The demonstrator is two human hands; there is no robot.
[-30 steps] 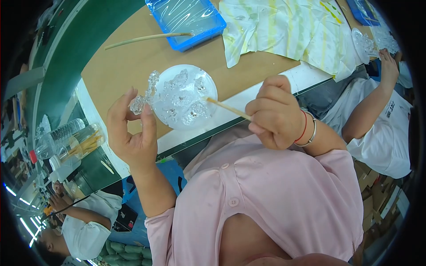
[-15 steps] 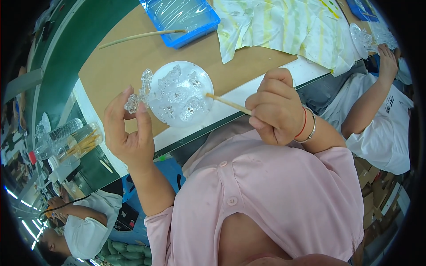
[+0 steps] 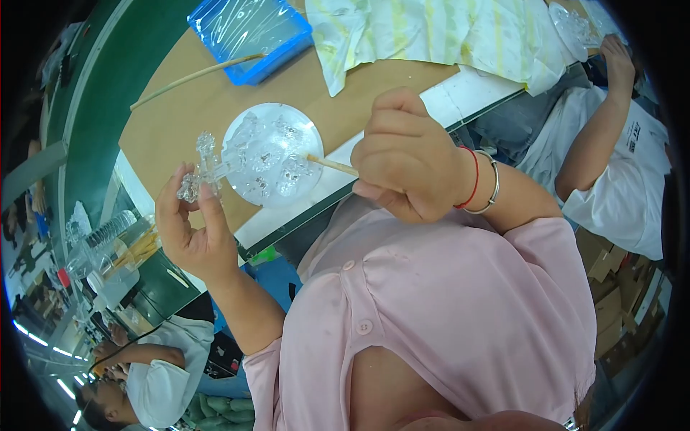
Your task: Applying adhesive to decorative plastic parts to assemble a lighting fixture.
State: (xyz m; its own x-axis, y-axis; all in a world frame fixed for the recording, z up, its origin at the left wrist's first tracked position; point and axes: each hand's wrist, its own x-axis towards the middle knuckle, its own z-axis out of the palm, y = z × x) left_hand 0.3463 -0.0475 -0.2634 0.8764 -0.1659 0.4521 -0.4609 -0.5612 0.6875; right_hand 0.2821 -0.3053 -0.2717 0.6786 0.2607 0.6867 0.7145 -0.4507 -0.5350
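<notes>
My left hand [image 3: 195, 230] pinches a clear, knobbly plastic piece [image 3: 206, 161] between thumb and fingers, at the left side of a round white dish [image 3: 277, 195]. Several clear plastic pieces [image 3: 266, 158] of the same look lie on the dish. From the right, my right hand [image 3: 406, 158] is closed around a thin wooden stick [image 3: 334, 166]. The stick's tip points left, over the dish's right part, close to the clear pieces; whether it touches one I cannot tell.
A blue tray [image 3: 251, 72] under clear film stands at the back, with a long bamboo stick [image 3: 194, 77] against it. Beside it lies a yellow-striped cloth [image 3: 424, 36]. Plastic bottles [image 3: 108, 241] and a jar of sticks [image 3: 136, 251] stand left. Co-workers sit on both sides.
The whole view has shifted, so the table things sit further left. My right hand with the stick has come nearer the dish. The left hand keeps its pinch on the clear piece.
</notes>
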